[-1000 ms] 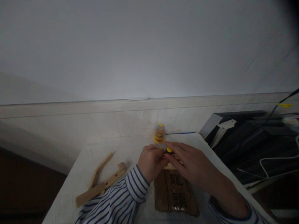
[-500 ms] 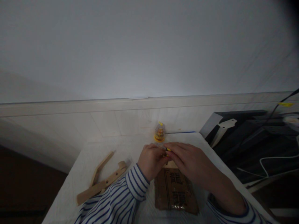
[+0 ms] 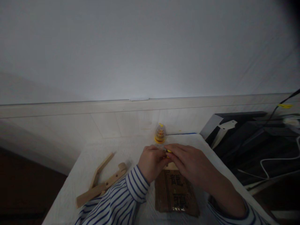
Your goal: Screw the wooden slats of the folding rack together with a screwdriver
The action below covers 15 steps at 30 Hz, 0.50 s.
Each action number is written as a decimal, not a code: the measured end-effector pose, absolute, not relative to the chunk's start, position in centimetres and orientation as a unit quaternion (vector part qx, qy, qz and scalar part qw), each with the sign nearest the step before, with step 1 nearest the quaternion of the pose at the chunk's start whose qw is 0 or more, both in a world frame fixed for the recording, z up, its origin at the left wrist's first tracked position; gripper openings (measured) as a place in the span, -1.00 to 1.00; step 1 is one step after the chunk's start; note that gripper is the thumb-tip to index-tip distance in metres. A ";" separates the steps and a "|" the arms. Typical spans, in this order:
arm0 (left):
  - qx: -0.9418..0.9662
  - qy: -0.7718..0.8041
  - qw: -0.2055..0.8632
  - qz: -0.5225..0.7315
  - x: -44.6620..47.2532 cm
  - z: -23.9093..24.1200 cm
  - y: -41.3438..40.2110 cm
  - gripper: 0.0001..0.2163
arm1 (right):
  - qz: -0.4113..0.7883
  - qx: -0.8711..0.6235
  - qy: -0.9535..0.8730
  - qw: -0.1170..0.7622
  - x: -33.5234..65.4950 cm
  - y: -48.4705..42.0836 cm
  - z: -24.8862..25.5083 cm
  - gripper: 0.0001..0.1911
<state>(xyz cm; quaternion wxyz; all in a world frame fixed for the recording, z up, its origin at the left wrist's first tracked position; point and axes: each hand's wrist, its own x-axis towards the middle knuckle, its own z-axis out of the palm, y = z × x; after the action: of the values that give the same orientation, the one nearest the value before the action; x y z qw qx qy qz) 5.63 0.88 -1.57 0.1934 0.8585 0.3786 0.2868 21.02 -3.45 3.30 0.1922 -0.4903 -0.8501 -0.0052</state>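
My right hand (image 3: 187, 161) pinches a small yellow-and-black screwdriver (image 3: 168, 152) between thumb and fingers. Only a bit of its handle shows. Close against it, my left hand (image 3: 151, 162) is closed, its fingertips meeting those of the right; what they grip is hidden. Just below the fingers a pale wooden piece (image 3: 172, 166) shows in part, at the top edge of a brown printed packet (image 3: 174, 192). Beyond both hands stands a clear dome-shaped screwdriver bit case (image 3: 160, 133) with a yellow base.
On the left of the white-covered table (image 3: 77, 178) lie jointed wooden parts (image 3: 103, 186) with dark holes, partly behind my left sleeve. A pale wall panel (image 3: 70, 125) borders the far side. Dark panels (image 3: 243, 143) and a white cable (image 3: 262, 165) are at the right.
Both hands stay together in nearly the same place, with the screwdriver still in the right one. The whole view has shifted very slightly.
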 end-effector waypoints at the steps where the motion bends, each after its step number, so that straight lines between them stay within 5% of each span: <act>1: 0.859 0.379 0.195 0.285 5.6 -1.6 0.9 -0.89 | -0.005 -0.491 -0.850 0.192 21.0 -3.4 3.3 -0.73; 15: 0.866 0.336 0.219 0.299 5.5 -1.9 1.1 -0.89 | -0.040 -0.510 -0.841 0.177 20.9 -3.6 3.5 -0.75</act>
<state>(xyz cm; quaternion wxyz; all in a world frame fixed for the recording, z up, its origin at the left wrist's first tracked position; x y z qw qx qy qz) 5.46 1.12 -1.86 0.2191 0.8659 0.3363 0.2985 20.94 -3.55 3.49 0.1772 -0.5098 -0.8409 -0.0403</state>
